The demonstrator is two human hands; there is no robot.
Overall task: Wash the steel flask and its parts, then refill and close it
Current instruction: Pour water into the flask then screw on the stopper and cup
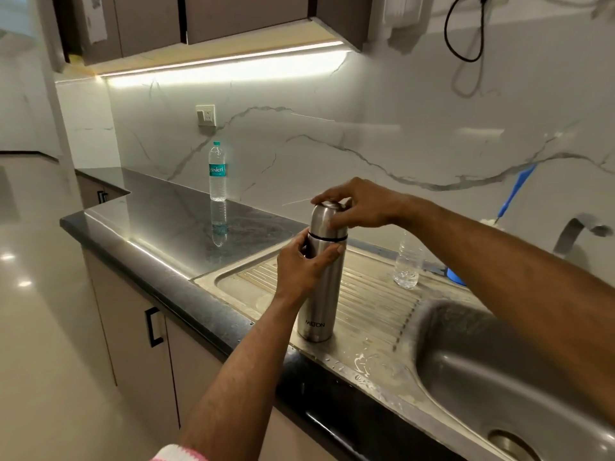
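Head view shows the steel flask (320,281) standing upright on the ribbed draining board (372,294) of the sink, its foot near the board's front edge. The left hand (301,266) has its grip wrapped around the upper body of the flask, just under the dark seam, thumb across the front. The right hand (357,202) sits directly above that, its grip closed over the cap (327,221), fingertips arched on the crown.

Whether the cap is being loosened for washing or tightened after refilling cannot be read for certain; beads of water on the steel below the flask and an uncapped, seemingly empty clear bottle (406,261) beyond the right grip hint at closing, as a judgement only. Either way the step is a twist of the cap against a held body. The next move calls for the lower grip to hold the flask firm while the upper turns about the flask's axis, without tipping it.

A sealed Bisleri water bottle (217,171) stands on the table well beyond the left grip.
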